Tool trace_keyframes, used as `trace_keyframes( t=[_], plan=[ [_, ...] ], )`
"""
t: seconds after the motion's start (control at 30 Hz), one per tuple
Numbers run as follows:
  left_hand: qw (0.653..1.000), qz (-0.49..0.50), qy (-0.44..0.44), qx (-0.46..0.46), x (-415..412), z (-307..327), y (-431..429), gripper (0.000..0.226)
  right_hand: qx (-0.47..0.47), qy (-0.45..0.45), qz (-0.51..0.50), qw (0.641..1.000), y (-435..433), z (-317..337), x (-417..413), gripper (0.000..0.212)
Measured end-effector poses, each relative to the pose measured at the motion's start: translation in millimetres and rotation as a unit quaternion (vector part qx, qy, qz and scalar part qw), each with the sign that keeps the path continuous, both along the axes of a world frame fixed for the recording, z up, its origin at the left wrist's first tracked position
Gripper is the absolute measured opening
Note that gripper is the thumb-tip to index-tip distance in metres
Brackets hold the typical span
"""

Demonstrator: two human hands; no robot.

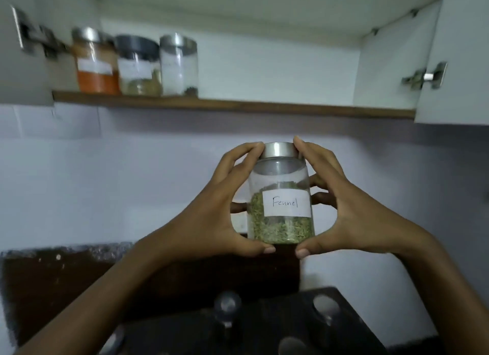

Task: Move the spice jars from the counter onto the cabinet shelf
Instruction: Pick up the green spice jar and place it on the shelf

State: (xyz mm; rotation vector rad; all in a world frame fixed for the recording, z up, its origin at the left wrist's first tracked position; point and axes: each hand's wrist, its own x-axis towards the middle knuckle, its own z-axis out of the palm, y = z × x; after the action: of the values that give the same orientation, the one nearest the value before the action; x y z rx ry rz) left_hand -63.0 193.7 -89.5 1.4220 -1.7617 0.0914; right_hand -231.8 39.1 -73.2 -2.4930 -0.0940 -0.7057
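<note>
Glass fennel jar (281, 196) held between left hand (211, 222) and right hand (354, 217).

Upright fennel jar (281, 196), airborne below shelf (238, 106)

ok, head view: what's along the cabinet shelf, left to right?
Left door hinge → orange-powder jar → dark-lidded jar → white-contents jar → right door hinge. Fennel jar below, held by left hand and right hand.

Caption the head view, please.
Left hand and right hand hold the fennel jar below the cabinet shelf bearing three jars.
</note>
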Motion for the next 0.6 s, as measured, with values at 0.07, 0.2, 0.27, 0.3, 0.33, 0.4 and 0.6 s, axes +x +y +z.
trace_keyframes(
  t=[0.07, 0.2, 0.27, 0.3, 0.33, 0.4, 0.6],
  plan=[
    [1.000, 0.000, -0.028, -0.009, 23, 25, -3, 0.121, -0.012, -0.028, -0.004, 1.000, -3, 20, 21, 0.125],
    [0.998, -0.003, -0.061, -0.014, 59, 63, -9, 0.122, -0.026, -0.054, -0.004, 0.998, -9, 52, 56, 0.128],
    [0.996, 0.005, -0.081, -0.020, 74, 78, -13, 0.123, -0.035, -0.066, -0.014, 0.997, -12, 65, 72, 0.128],
    [0.995, 0.013, -0.094, -0.026, 82, 86, -16, 0.124, -0.042, -0.074, -0.019, 0.996, -15, 73, 78, 0.128],
    [0.994, 0.025, -0.105, -0.032, 87, 92, -18, 0.124, -0.049, -0.078, -0.021, 0.996, -17, 79, 84, 0.128],
    [0.987, 0.057, -0.144, -0.052, 99, 107, -24, 0.125, -0.060, -0.089, -0.024, 0.994, -24, 94, 95, 0.128],
    [0.933, 0.187, -0.289, -0.105, 125, 154, -43, 0.125, -0.114, -0.139, -0.034, 0.983, -52, 135, 138, 0.138]
  ],
)
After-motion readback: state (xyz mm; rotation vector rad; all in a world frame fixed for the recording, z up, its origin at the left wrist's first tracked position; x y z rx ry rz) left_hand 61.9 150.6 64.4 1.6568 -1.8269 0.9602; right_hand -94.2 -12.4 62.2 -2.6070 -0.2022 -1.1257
